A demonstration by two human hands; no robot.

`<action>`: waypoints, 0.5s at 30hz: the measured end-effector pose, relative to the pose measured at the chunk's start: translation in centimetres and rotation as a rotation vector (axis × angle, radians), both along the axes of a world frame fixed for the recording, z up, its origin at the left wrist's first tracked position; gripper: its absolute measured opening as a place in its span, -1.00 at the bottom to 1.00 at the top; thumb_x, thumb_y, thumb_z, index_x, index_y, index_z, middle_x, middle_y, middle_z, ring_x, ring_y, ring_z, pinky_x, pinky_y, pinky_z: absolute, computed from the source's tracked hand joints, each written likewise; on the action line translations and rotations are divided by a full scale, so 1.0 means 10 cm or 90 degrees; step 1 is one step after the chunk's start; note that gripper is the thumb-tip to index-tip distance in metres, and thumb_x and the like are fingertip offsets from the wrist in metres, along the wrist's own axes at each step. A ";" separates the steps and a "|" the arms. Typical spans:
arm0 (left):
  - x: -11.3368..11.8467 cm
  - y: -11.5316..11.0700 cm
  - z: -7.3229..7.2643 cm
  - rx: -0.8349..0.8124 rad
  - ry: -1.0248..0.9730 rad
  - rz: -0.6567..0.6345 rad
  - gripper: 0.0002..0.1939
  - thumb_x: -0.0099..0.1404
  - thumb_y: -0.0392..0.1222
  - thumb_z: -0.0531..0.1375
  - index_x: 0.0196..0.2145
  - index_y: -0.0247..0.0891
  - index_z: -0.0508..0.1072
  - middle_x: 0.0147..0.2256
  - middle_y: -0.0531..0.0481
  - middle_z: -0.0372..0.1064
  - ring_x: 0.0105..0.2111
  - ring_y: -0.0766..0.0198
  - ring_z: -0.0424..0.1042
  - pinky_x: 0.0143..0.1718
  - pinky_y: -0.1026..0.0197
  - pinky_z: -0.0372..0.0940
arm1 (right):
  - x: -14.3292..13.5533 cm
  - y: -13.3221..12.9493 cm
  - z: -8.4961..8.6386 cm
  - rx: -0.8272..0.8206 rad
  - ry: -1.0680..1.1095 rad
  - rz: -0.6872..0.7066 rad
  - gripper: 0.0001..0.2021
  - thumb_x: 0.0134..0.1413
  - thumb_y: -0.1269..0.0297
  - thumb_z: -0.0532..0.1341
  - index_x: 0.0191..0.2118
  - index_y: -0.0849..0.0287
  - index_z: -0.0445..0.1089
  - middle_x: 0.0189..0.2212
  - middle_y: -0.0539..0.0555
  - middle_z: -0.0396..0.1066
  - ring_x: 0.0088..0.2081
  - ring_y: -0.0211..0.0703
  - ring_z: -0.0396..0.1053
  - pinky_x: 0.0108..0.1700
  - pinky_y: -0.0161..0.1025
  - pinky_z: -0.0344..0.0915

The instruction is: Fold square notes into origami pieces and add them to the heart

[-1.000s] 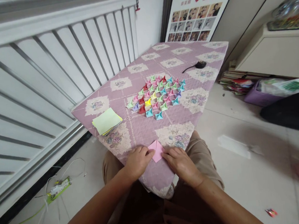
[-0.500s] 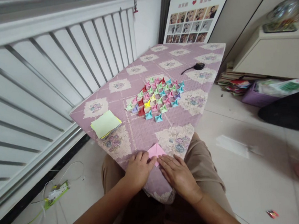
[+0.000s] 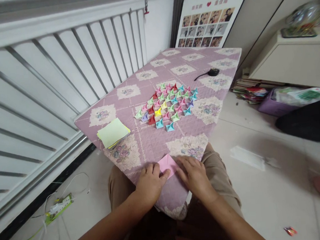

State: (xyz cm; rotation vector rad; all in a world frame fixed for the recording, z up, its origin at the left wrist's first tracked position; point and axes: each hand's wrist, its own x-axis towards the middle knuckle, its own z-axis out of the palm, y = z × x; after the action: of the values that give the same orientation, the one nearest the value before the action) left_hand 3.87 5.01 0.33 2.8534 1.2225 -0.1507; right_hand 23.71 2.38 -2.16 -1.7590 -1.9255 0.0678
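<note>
A folded pink square of paper lies on the tablecloth near the table's front corner, one corner pointing away from me and a crease running down from it. My left hand holds its left side down, thumb on top of the paper and fingers curled at the edge. At the paper's right corner rests my right hand, fingers stretched out over the cloth and open. Farther back stand several small folded paper pieces in many colours, set in rows. A stack of square paper sheets, pale green on top, lies to the left.
The patterned purple tablecloth covers a table that narrows towards me. A small black object with a cord lies at the back right. A white radiator runs along the left side. On the floor is a power strip with cables.
My right hand has slid from the paper's lower middle outwards to its right corner, uncovering more of it. My left hand has stayed on the left side.
</note>
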 end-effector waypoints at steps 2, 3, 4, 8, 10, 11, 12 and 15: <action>-0.01 0.00 -0.02 0.004 -0.009 -0.001 -0.55 0.35 -0.21 0.06 0.17 0.07 0.20 0.02 -0.19 0.21 -0.03 -0.03 0.18 -0.14 -0.02 0.25 | -0.05 0.12 -0.01 0.007 0.000 -0.021 -0.69 0.17 0.17 0.13 0.01 0.08 0.38 -0.02 0.16 0.40 0.02 0.03 0.29 0.00 -0.02 0.16; -0.01 0.00 -0.02 0.007 -0.012 0.000 -0.55 0.35 -0.21 0.06 0.17 0.07 0.20 0.01 -0.18 0.21 -0.03 -0.02 0.18 -0.14 -0.02 0.25 | -0.07 0.17 -0.02 0.005 0.001 -0.027 -0.69 0.16 0.17 0.14 -0.01 0.08 0.39 0.00 0.16 0.38 0.04 0.05 0.27 0.00 -0.01 0.15; -0.01 0.00 -0.03 0.010 -0.012 0.000 -0.55 0.35 -0.21 0.06 0.17 0.07 0.20 0.02 -0.17 0.20 -0.03 -0.01 0.18 -0.14 -0.01 0.25 | -0.09 0.20 -0.03 -0.001 0.005 -0.033 -0.70 0.15 0.17 0.15 -0.02 0.07 0.40 0.00 0.15 0.38 0.05 0.06 0.25 0.00 0.01 0.14; -0.01 0.00 -0.04 0.013 -0.008 0.002 -0.55 0.35 -0.19 0.06 0.17 0.08 0.19 0.05 -0.16 0.17 -0.03 -0.02 0.18 -0.14 -0.01 0.25 | -0.15 0.24 -0.05 -0.042 0.042 -0.057 -0.76 0.12 0.19 0.17 -0.10 0.02 0.44 0.00 0.13 0.38 0.07 0.09 0.23 0.02 0.10 0.07; -0.01 -0.01 -0.03 0.009 -0.012 0.002 -0.56 0.35 -0.19 0.05 0.16 0.08 0.19 0.04 -0.17 0.18 -0.03 -0.04 0.18 -0.14 -0.04 0.25 | -0.16 0.24 -0.07 -0.052 0.068 -0.067 -0.78 0.10 0.20 0.17 -0.13 0.01 0.44 0.00 0.11 0.38 0.07 0.09 0.23 0.03 0.13 0.04; -0.01 -0.01 -0.03 0.006 -0.014 0.004 -0.57 0.35 -0.19 0.05 0.16 0.08 0.20 0.03 -0.17 0.19 -0.02 -0.05 0.18 -0.14 -0.05 0.24 | -0.16 0.24 -0.08 -0.052 0.081 -0.071 -0.79 0.10 0.21 0.17 -0.15 0.01 0.45 0.00 0.11 0.38 0.07 0.08 0.23 0.04 0.14 0.03; -0.01 -0.01 -0.03 0.004 -0.016 0.005 -0.57 0.35 -0.19 0.05 0.15 0.07 0.21 0.02 -0.17 0.20 -0.02 -0.05 0.18 -0.13 -0.05 0.24 | -0.16 0.25 -0.09 -0.048 0.093 -0.074 -0.81 0.09 0.22 0.17 -0.17 0.01 0.45 -0.01 0.10 0.39 0.06 0.07 0.23 0.04 0.14 0.03; 0.00 -0.01 -0.02 -0.005 -0.016 0.007 -0.57 0.35 -0.20 0.05 0.15 0.06 0.21 0.02 -0.18 0.20 -0.02 -0.05 0.17 -0.12 -0.04 0.24 | -0.16 0.26 -0.11 -0.038 0.124 -0.082 -0.88 0.08 0.22 0.16 -0.30 0.04 0.44 -0.05 0.10 0.42 0.04 0.08 0.25 0.05 0.15 0.00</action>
State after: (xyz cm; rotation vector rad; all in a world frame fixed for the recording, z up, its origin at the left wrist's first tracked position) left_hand 3.83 4.96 0.09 2.8323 1.2311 -0.1177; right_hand 22.10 5.02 -3.29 -1.8386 -1.6857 0.2441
